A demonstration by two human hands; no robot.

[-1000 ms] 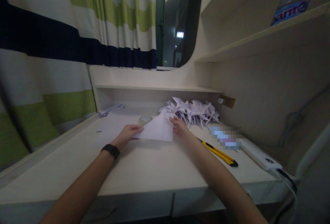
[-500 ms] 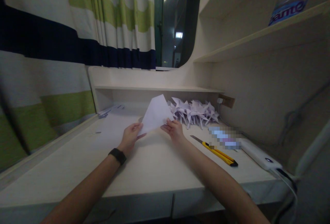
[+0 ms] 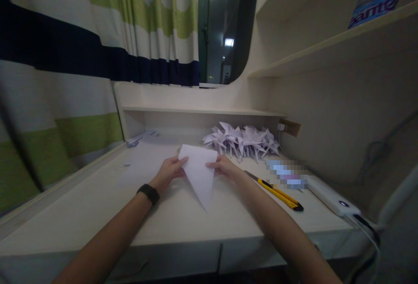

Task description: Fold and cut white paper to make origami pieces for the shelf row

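Observation:
A white sheet of folded paper [image 3: 200, 168] is held between my two hands above the desk, its sharp point turned down towards me and its straight wide edge at the top. My left hand [image 3: 171, 170] pinches its left side, thumb on the front face. On the opposite side, my right hand [image 3: 225, 165] grips the edge in the same way, with the fingers behind the paper partly hidden. Behind my right hand lies a heap of folded white paper pinwheels [image 3: 243, 140].
A yellow utility knife [image 3: 277, 193], blade out, lies right of my right forearm. Beyond it are a blurred-out phone [image 3: 287, 174] and a white power strip [image 3: 333, 197] with cables. White paper sheets [image 3: 146, 157] lie at the left. A bottle [image 3: 375, 3] stands on the upper shelf.
The folded paper has been turned, so its point now faces down towards me instead of up and away. My hands have shifted their hold to its upper sides.

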